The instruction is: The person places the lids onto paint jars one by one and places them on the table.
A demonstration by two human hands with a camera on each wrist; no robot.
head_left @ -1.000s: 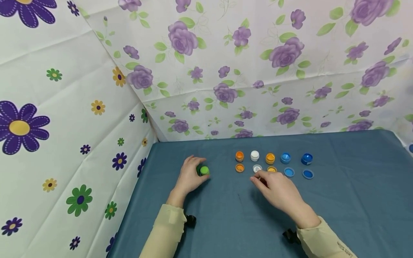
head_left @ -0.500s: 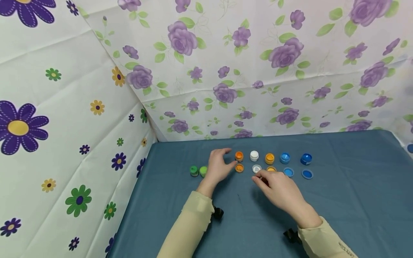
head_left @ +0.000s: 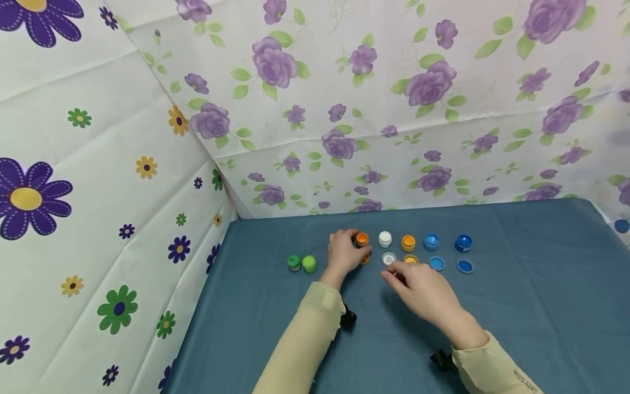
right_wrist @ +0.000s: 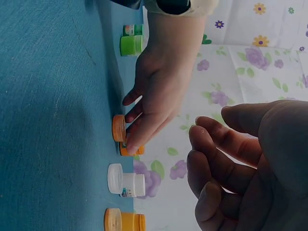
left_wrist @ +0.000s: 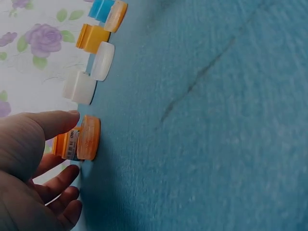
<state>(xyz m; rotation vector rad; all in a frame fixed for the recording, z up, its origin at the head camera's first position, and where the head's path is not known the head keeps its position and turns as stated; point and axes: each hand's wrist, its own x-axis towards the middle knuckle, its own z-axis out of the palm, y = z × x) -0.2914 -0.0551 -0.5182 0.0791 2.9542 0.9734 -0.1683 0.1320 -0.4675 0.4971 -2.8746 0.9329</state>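
Note:
My left hand [head_left: 344, 253] is at a small orange paint jar [head_left: 362, 238], its thumb and index finger curved round the jar's sides. In the left wrist view the thumb lies against the labelled orange jar [left_wrist: 70, 143], with the orange lid [left_wrist: 90, 138] in front of it; the other fingers hang loosely. My right hand [head_left: 427, 290] hovers over the cloth in front of the white lid [head_left: 389, 259] and yellow lid [head_left: 410, 259]. Its fingers are loosely bent and hold nothing, as the right wrist view of this hand [right_wrist: 240, 163] shows.
Uncapped white [head_left: 385, 239], yellow [head_left: 408, 243], light blue [head_left: 431, 242] and dark blue [head_left: 463, 243] jars stand in a row, lids before them. To the left are a dark green jar [head_left: 293, 263] and a light green jar [head_left: 309, 264]. Flowered sheets [head_left: 295, 131] border the blue cloth [head_left: 531, 306].
My left hand has left the green jars and moved right to the orange jar. The light green jar stands beside the dark green one. My right hand has stayed nearly still.

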